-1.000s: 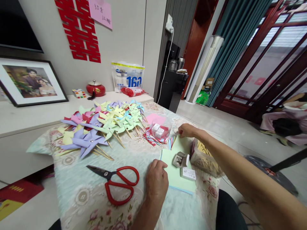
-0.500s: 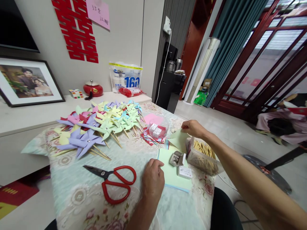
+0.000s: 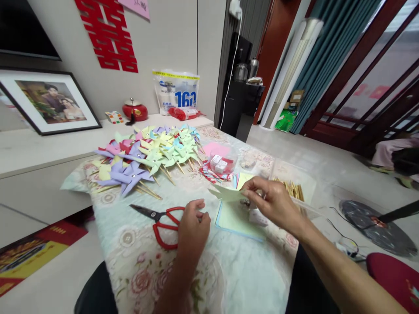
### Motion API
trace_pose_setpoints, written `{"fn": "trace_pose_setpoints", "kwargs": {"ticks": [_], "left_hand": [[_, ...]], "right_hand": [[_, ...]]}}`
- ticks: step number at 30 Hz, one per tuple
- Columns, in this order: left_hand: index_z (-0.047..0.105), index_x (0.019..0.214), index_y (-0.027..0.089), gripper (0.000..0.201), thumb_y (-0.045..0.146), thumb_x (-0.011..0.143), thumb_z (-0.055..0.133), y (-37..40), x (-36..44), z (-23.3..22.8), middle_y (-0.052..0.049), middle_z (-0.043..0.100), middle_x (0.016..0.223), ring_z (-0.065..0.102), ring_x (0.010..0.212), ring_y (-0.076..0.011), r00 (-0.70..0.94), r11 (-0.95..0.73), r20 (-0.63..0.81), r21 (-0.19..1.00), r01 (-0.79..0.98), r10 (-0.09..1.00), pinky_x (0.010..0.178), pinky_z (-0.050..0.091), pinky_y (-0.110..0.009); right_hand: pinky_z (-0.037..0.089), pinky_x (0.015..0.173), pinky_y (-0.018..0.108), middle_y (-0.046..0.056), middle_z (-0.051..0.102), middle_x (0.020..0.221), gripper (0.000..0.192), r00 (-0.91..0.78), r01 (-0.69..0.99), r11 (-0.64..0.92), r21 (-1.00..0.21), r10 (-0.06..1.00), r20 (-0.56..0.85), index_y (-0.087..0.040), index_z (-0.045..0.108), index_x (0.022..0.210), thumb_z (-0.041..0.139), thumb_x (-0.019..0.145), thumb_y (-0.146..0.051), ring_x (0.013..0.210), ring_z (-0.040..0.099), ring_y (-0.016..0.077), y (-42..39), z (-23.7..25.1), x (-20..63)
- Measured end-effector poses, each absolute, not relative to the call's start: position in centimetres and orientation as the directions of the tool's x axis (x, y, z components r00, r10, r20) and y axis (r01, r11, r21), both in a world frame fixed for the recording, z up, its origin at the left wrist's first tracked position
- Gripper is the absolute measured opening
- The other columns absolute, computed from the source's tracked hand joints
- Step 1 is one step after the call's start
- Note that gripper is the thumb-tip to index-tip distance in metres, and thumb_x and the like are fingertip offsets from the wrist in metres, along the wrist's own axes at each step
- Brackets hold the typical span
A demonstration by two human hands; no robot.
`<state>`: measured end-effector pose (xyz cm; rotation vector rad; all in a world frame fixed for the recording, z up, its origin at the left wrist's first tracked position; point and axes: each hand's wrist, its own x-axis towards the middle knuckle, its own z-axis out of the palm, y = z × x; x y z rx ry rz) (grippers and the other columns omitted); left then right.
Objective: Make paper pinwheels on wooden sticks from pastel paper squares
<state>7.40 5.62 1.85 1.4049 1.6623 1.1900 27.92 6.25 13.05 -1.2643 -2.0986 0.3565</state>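
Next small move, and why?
Probably bring the left hand up to the free end of the pale green paper: the right hand pinches only its other end, and the left looks empty.

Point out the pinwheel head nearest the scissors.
The frontmost purple pinwheel head, just beyond the scissors; the other pinwheel heads all sit farther back.

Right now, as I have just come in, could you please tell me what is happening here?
A person's right hand pinches a pale green paper over the far side of a stack of sheets. The left hand, with nothing visible in its grip, partly hides the red-handled scissors; I cannot tell whether it touches them. Paper pinwheels lie farther back on the left, and a clear box of thin sticks stands near the right hand.
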Motion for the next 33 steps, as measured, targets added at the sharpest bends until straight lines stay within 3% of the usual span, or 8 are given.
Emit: {"fn": "trace_pose_setpoints", "kwargs": {"ticks": [4,7,13,21,24,28,30,33], "left_hand": [[0.055,0.127,0.018,0.049,0.022,0.078,0.058,0.5,5.4,1.3,-0.012,0.064,0.116,0.065,0.089,-0.0223,-0.161,-0.058,0.133,0.912,0.406,0.978,0.07,0.054,-0.036],[0.055,0.126,0.019,0.041,0.026,0.085,0.054,-3.7,4.5,1.3,-0.012,0.065,0.118,0.065,0.1,-0.0251,-0.148,-0.036,0.104,0.916,0.4,0.984,0.084,0.054,-0.044],[0.052,0.128,0.02,0.04,0.039,0.093,0.05,-6.3,4.2,2.4,-0.011,0.065,0.113,0.066,0.093,-0.0254,-0.144,0.104,-0.056,0.932,0.349,0.988,0.082,0.054,-0.045],[0.057,0.123,0.02,0.048,0.023,0.076,0.067,-4.8,5.7,1.4,-0.012,0.06,0.12,0.062,0.092,-0.0231,-0.209,0.051,0.018,0.946,0.321,0.978,0.077,0.053,-0.039],[0.059,0.122,0.022,0.046,0.024,0.077,0.069,-4.7,5.7,1.0,-0.007,0.063,0.108,0.061,0.079,-0.0179,-0.219,0.071,-0.04,0.988,0.135,0.975,0.071,0.053,-0.034],[0.056,0.127,0.024,0.051,0.027,0.079,0.071,-4.9,5.3,1.1,-0.002,0.066,0.09,0.061,0.074,-0.0156,-0.194,0.081,-0.101,0.991,-0.106,0.976,0.067,0.052,-0.029],[0.056,0.127,0.025,0.05,0.028,0.079,0.072,-5.0,5.3,1.4,-0.003,0.068,0.097,0.064,0.083,-0.0175,-0.198,0.044,-0.074,0.987,-0.153,0.977,0.073,0.054,-0.03],[0.058,0.124,0.025,0.048,0.029,0.079,0.073,-5.1,5.5,1.9,-0.007,0.066,0.116,0.065,0.098,-0.0202,-0.232,-0.022,-0.014,0.988,-0.15,0.973,0.081,0.055,-0.032]], "right_hand": [[0.05,0.069,0.033,0.009,0.071,0.083,0.017,-0.487,0.641,0.705,-0.303,0.678,0.55,-0.015,0.065,0.096,0.05,0.094,-0.007,0.076,0.064,0.0201,0.6,8.3,25.7],[0.051,0.079,0.04,0.014,0.073,0.096,0.02,-0.553,0.604,0.768,-0.216,0.598,0.58,-0.012,0.066,0.103,0.052,0.092,-0.002,0.087,0.066,0.0248,-2.4,5.5,24.5],[0.052,0.083,0.044,0.016,0.074,0.099,0.019,-0.534,0.587,0.772,-0.246,0.597,0.599,-0.009,0.067,0.103,0.056,0.089,-0.001,0.094,0.066,0.027,-4.6,3.3,24.3],[0.049,0.09,0.049,0.016,0.072,0.105,0.017,-0.6,0.544,0.792,-0.276,0.597,0.531,-0.011,0.067,0.108,0.061,0.092,-0.01,0.102,0.065,0.0291,-5.1,3.3,24.6],[0.048,0.095,0.051,0.018,0.069,0.114,0.03,-0.581,0.514,0.768,-0.383,0.64,0.503,-0.011,0.063,0.12,0.06,0.096,-0.029,0.111,0.062,0.0316,-5.2,3.8,25.4],[0.052,0.095,0.043,0.014,0.066,0.123,0.033,-0.317,0.566,0.526,-0.635,0.85,0.421,-0.019,0.059,0.13,0.049,0.101,-0.027,0.115,0.061,0.0273,-4.8,4.2,26.6],[0.053,0.095,0.042,0.012,0.066,0.127,0.035,-0.186,0.536,0.327,-0.778,0.945,0.269,-0.024,0.058,0.133,0.052,0.1,-0.032,0.115,0.063,0.0261,-4.3,4.3,26.8],[0.055,0.097,0.042,0.011,0.068,0.128,0.042,-0.183,0.268,0.076,-0.96,0.983,0.027,-0.025,0.056,0.135,0.057,0.098,-0.043,0.115,0.066,0.0263,-3.5,4.4,26.4]]}}
